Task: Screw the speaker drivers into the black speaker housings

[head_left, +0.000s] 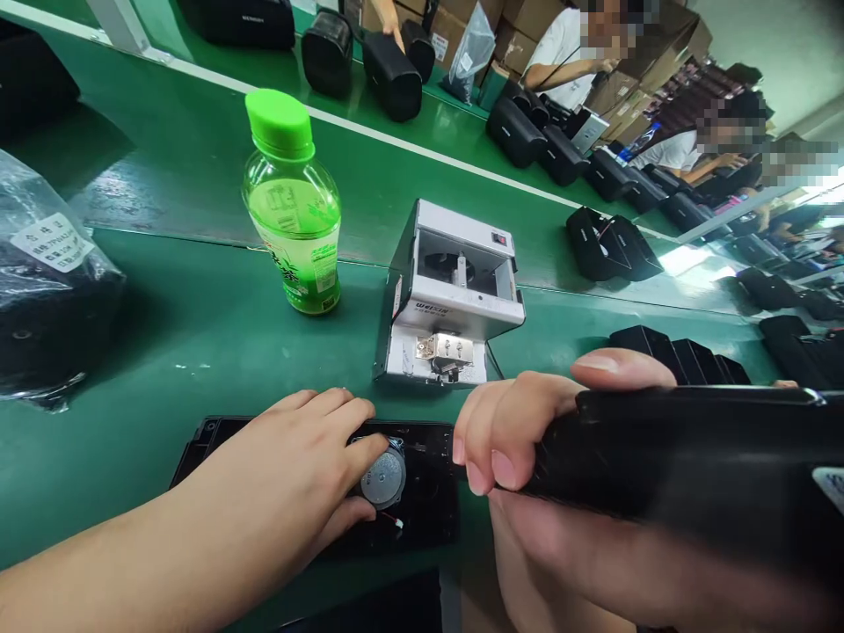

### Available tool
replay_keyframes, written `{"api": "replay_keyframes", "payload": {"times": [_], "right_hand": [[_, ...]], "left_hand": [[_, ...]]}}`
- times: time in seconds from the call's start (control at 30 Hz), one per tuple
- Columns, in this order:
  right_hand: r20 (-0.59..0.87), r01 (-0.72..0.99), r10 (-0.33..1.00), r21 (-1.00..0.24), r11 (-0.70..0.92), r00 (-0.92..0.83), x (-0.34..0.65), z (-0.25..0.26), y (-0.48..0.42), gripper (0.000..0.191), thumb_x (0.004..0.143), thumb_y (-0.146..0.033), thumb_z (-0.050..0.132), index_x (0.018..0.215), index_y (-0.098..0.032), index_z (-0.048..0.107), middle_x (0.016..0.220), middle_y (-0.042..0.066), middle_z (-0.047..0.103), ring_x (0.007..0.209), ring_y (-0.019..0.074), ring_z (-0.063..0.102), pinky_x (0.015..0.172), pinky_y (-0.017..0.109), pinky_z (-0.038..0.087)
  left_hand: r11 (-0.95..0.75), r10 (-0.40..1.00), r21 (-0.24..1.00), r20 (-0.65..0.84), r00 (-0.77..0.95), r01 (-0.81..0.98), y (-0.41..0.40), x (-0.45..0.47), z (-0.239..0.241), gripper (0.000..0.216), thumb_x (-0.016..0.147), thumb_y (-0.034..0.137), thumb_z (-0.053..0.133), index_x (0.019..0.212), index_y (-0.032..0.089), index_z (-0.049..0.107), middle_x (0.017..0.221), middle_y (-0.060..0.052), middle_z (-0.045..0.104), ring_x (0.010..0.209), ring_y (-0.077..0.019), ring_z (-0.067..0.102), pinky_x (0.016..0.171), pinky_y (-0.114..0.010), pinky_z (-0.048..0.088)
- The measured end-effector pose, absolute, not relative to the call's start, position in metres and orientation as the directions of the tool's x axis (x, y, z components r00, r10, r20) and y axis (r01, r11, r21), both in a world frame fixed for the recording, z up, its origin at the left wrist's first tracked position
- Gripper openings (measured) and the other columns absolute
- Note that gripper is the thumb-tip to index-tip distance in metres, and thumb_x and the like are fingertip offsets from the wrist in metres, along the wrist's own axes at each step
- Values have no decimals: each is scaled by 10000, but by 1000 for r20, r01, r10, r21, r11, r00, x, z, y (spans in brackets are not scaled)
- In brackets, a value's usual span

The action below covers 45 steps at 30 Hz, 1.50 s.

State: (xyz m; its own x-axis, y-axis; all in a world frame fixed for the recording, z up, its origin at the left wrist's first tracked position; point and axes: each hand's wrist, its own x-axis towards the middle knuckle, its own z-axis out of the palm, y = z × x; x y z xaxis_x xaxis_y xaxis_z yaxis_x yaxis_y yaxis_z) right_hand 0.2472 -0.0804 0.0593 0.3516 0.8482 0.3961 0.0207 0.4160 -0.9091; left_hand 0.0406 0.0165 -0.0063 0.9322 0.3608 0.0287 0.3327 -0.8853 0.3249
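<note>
My left hand [323,457] reaches over a black panel [428,519] lying on the green bench. Its thumb and index finger grip the edge of a round silver speaker driver [383,479] set in the panel. A short wire with a white plug [398,524] comes out beside the driver. Close to the camera, my right hand [514,431] is wrapped round a thick black electric screwdriver [659,457], held sideways above the panel's right end. Its tip is mostly hidden by my fingers. Just behind both hands stands a grey-white screw feeder [454,299].
A green-capped drink bottle [294,220] stands left of the feeder. At far left sits a plastic-wrapped black item [53,290]. Black speaker housings [610,244] line the bench and the conveyor [422,176]. Co-workers [567,70] sit across, with cartons [520,26] behind.
</note>
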Motion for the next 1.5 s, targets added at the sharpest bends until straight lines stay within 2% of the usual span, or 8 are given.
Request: {"api": "replay_keyframes", "payload": {"times": [0.1, 0.4, 0.63, 0.8, 0.93, 1.07, 1.3, 1.5], "right_hand": [[420, 4, 812, -889, 458, 404, 242, 54, -79, 356, 1226, -579, 599, 1303, -319, 829, 715, -19, 687, 509, 200, 602, 486, 401, 544], [395, -2, 846, -906, 424, 358, 248, 53, -75, 277, 1173, -558, 729, 1282, -338, 856, 716, -18, 728, 526, 211, 637, 505, 394, 551], [427, 34, 827, -894, 447, 365, 246, 47, -76, 384, 1197, -653, 634, 1286, -338, 836, 703, -23, 704, 507, 210, 629, 492, 388, 549], [398, 69, 870, -916, 396, 292, 251, 45, -88, 193, 1197, -458, 713, 1370, -421, 791, 731, -45, 727, 542, 215, 695, 571, 414, 647], [404, 77, 871, -914, 399, 280, 252, 44, -93, 198, 1220, -382, 673, 1382, -417, 780, 750, -39, 736, 568, 210, 708, 597, 399, 657], [419, 66, 868, -907, 417, 268, 252, 43, -90, 197, 1224, -428, 663, 1378, -392, 781, 756, -36, 734, 568, 207, 704, 600, 395, 650], [459, 65, 848, -886, 460, 265, 248, 41, -85, 221, 1229, -456, 638, 1365, -381, 796, 725, -41, 716, 526, 209, 683, 536, 396, 641], [465, 51, 845, -882, 469, 264, 240, 41, -81, 287, 1225, -528, 631, 1298, -350, 843, 695, -29, 710, 519, 217, 651, 521, 397, 585]], "left_hand": [[-887, 367, 305, 13, 930, 346, 14, 43, -5, 349, 934, 447, 986, 1228, 275, 910, 1326, -139, 865, 1135, -416, 840, 858, -607, 758], [-880, 379, 295, -43, 925, 374, 13, 41, -1, 308, 959, 452, 942, 1216, 286, 907, 1332, -139, 855, 1131, -392, 826, 850, -544, 739], [-857, 381, 351, -58, 923, 376, 13, 40, -5, 315, 951, 456, 952, 1208, 286, 890, 1319, -133, 833, 1141, -394, 798, 896, -554, 692], [-833, 385, 384, -114, 916, 398, 14, 41, -1, 302, 965, 446, 949, 1216, 292, 880, 1336, -118, 826, 1186, -403, 789, 922, -582, 689], [-823, 377, 391, -165, 911, 411, 14, 43, 1, 293, 1001, 437, 911, 1252, 292, 870, 1360, -121, 814, 1208, -405, 784, 957, -614, 694], [-802, 378, 414, -207, 902, 431, 14, 45, 2, 281, 1002, 423, 910, 1249, 296, 863, 1317, -100, 810, 1210, -390, 777, 1018, -629, 688], [-782, 375, 424, -267, 888, 458, 16, 48, 7, 313, 1021, 402, 896, 1311, 289, 860, 1409, -116, 798, 1302, -410, 765, 1068, -655, 683], [-795, 380, 432, -192, 905, 425, 15, 45, 0, 345, 963, 400, 964, 1277, 298, 866, 1330, -88, 811, 1229, -392, 782, 1016, -629, 691]]}}
